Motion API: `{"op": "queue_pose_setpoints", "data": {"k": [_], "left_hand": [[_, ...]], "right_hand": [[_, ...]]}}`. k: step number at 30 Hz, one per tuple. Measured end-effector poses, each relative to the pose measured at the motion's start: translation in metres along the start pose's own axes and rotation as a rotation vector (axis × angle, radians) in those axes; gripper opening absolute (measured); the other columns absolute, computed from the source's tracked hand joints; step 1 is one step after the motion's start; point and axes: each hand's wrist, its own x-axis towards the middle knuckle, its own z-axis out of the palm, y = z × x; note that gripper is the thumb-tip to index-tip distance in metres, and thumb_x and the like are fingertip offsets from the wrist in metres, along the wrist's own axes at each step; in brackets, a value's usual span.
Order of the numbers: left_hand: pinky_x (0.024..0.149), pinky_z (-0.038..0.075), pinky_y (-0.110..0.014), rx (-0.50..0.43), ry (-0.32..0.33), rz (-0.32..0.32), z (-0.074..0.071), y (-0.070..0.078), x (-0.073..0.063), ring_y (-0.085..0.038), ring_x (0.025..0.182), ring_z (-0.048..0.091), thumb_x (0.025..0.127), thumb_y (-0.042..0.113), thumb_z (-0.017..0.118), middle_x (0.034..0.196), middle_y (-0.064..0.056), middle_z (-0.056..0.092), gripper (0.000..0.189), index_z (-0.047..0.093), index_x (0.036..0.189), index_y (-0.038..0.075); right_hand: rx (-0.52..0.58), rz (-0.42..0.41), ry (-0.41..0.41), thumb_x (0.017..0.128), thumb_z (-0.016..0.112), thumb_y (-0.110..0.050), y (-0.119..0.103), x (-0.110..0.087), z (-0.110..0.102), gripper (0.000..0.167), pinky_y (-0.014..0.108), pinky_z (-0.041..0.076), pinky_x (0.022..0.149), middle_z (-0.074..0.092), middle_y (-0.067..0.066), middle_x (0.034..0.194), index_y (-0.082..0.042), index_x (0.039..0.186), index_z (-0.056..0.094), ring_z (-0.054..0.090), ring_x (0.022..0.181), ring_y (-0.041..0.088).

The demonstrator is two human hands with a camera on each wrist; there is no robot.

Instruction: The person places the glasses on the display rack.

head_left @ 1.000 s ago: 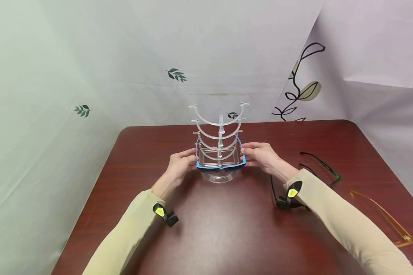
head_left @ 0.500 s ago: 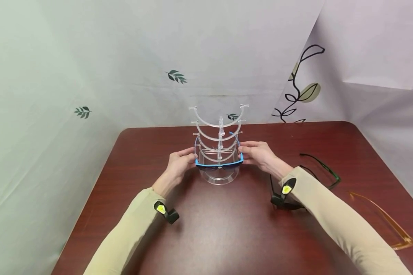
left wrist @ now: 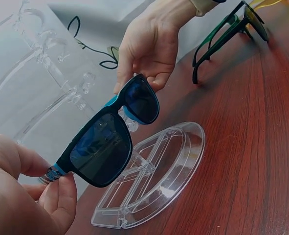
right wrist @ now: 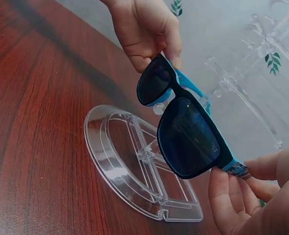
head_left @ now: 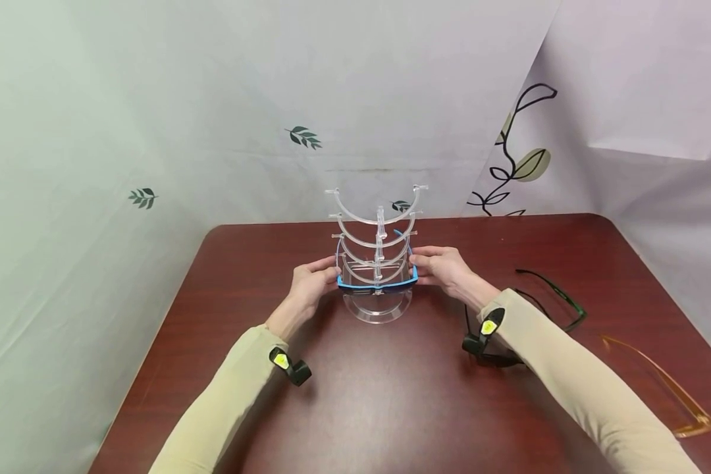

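Note:
Blue-and-black sunglasses (left wrist: pixel 101 147) sit at the lowest arc of a clear display stand (head_left: pixel 381 222), lenses toward me and above its half-round base (right wrist: pixel 110 161). My left hand (head_left: pixel 309 284) pinches one temple near its hinge between thumb and fingers. On the other side my right hand (head_left: pixel 447 268) pinches the opposite temple the same way. In the right wrist view the dark lenses (right wrist: pixel 189 137) hang apart from the base. Whether the bridge bears fully on the stand's lowest peg is hard to tell.
To the right lie green-framed glasses (head_left: pixel 559 293) and orange-framed glasses (head_left: pixel 672 385) on the red-brown table (head_left: pixel 367 401). Dark glasses (head_left: pixel 498 360) lie partly hidden under my right forearm. A pale cloth wall (head_left: pixel 225 118) rises behind the table.
Both hands have brought the sunglasses slightly inward and left, the right hand moving most. The frame now sits closer around the stand, and more of the base shows beneath it.

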Motion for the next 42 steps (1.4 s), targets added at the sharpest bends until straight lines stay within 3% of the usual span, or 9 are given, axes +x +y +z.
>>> {"op": "queue_pose_setpoints", "data": {"k": [8, 18, 26, 42], "left_hand": [[0.069, 0.059, -0.025, -0.030, -0.018, 0.055, -0.0029, -0.0073, 0.0034, -0.017, 0.076, 0.067, 0.088, -0.008, 0.063, 0.094, -0.019, 0.069, 0.039, 0.062, 0.127, -0.011], [0.069, 0.058, -0.022, -0.023, 0.004, 0.004, 0.0020, -0.0042, 0.0054, -0.013, 0.076, 0.065, 0.091, -0.011, 0.059, 0.097, -0.019, 0.066, 0.043, 0.055, 0.133, -0.013], [0.070, 0.059, -0.023, -0.007, 0.017, -0.003, 0.0040, -0.0049, 0.0045, -0.019, 0.081, 0.066, 0.090, -0.010, 0.059, 0.114, -0.029, 0.062, 0.043, 0.058, 0.133, -0.010], [0.070, 0.059, -0.024, -0.014, 0.014, 0.003, 0.0052, -0.0054, 0.0040, -0.016, 0.078, 0.066, 0.090, -0.010, 0.059, 0.115, -0.029, 0.061, 0.041, 0.058, 0.131, -0.012]], "right_hand": [[0.028, -0.007, 0.002, 0.096, 0.063, 0.001, 0.0032, 0.0041, 0.0028, 0.045, 0.027, 0.060, 0.062, 0.070, 0.007, 0.083, 0.011, 0.138, 0.051, 0.069, 0.070, 0.015], [0.016, -0.010, 0.005, 0.096, 0.063, 0.000, 0.0008, 0.0053, 0.0018, 0.044, 0.028, 0.060, 0.064, 0.070, 0.006, 0.081, 0.012, 0.137, 0.051, 0.069, 0.069, 0.015], [0.016, 0.008, 0.022, 0.096, 0.063, -0.001, 0.0017, 0.0050, 0.0007, 0.043, 0.029, 0.061, 0.065, 0.070, 0.002, 0.079, 0.011, 0.137, 0.053, 0.069, 0.070, 0.015], [-0.008, 0.012, 0.022, 0.097, 0.064, -0.003, 0.0054, 0.0054, -0.0019, 0.044, 0.027, 0.060, 0.066, 0.070, 0.007, 0.088, 0.011, 0.137, 0.052, 0.069, 0.072, 0.014]]}}
